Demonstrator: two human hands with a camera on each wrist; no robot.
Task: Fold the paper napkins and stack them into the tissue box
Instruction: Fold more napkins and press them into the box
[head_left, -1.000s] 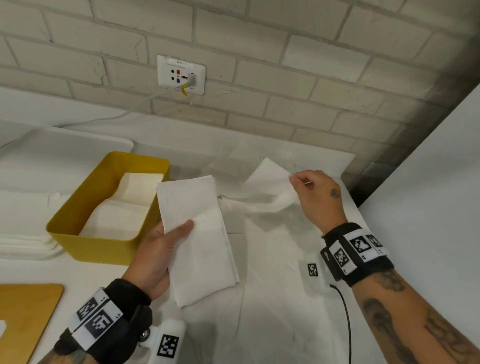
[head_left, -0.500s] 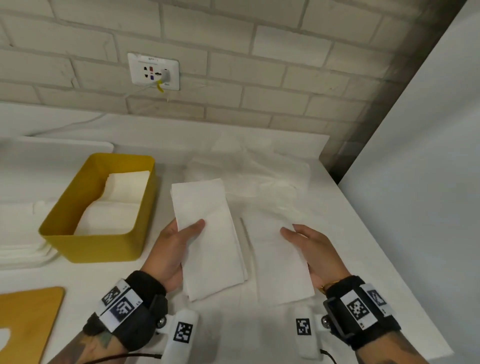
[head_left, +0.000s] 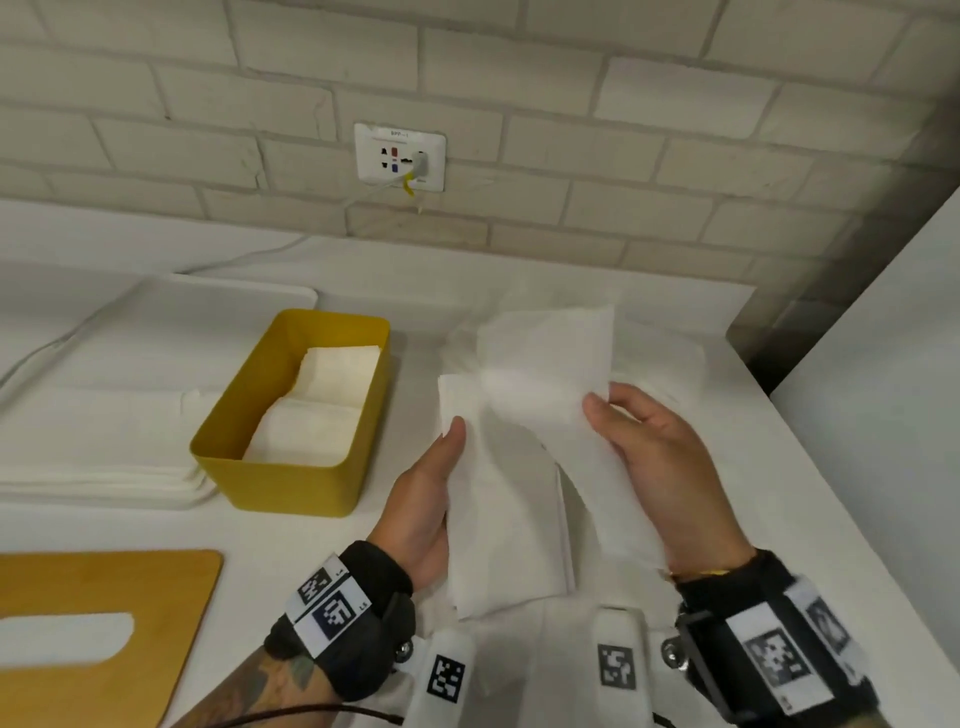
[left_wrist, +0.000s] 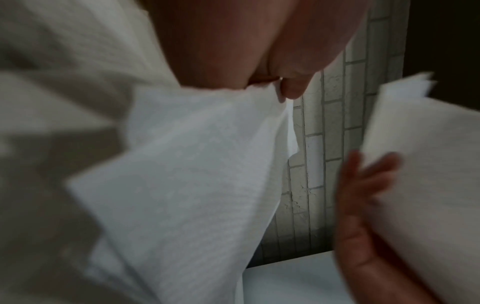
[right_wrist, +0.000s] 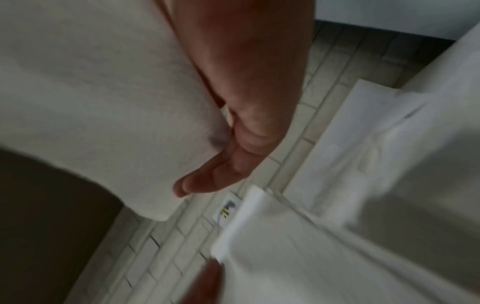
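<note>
A yellow tissue box (head_left: 291, 467) stands left of centre with folded white napkins (head_left: 322, 410) inside. My left hand (head_left: 441, 467) grips a folded napkin (head_left: 498, 530) just above the table, thumb on top; its thumb (left_wrist: 293, 88) pinches the napkin's edge (left_wrist: 194, 164). My right hand (head_left: 623, 415) holds a second folded napkin (head_left: 550, 374), lifted and blurred, leaning over the first one. In the right wrist view that napkin (right_wrist: 91, 102) drapes along my fingers (right_wrist: 221, 174), with the left hand's napkin (right_wrist: 298, 246) below.
Loose unfolded napkins (head_left: 660, 353) lie by the brick wall behind my hands. A wooden lid with a slot (head_left: 104, 623) lies at the front left. Flat white sheets (head_left: 104, 467) sit left of the box. A white wall (head_left: 883, 415) borders the table on the right.
My right hand has lifted the second folded napkin off the table and swung it up and left, over the one in my left hand. The left hand has stayed in place.
</note>
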